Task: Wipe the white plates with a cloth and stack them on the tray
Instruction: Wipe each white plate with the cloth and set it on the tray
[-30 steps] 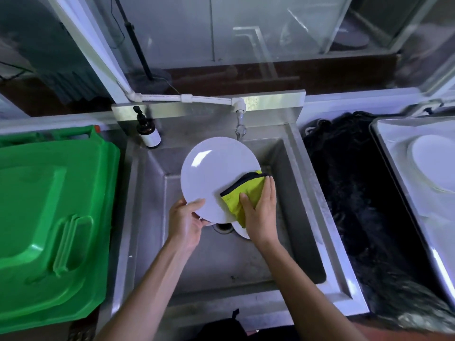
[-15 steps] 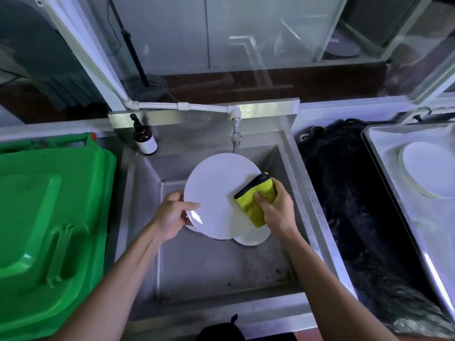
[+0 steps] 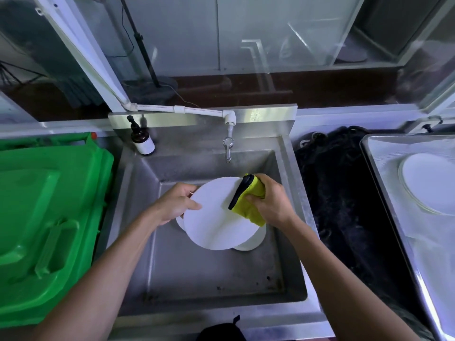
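Observation:
A round white plate is held over the steel sink. My left hand grips its left rim. My right hand presses a yellow-green cloth with a black edge against the plate's upper right rim. Under it, more white plates lie in the sink, mostly hidden. At the far right a metal tray carries a stack of white plates.
A green plastic bin lid fills the left side. A brown pump bottle stands at the sink's back left corner, and a tap hangs over the back. A black netted mass lies between sink and tray.
The plate has tilted flatter and dropped lower in the sink. My right hand slid the cloth up and right to the plate's rim. My left hand shifted higher on the left edge.

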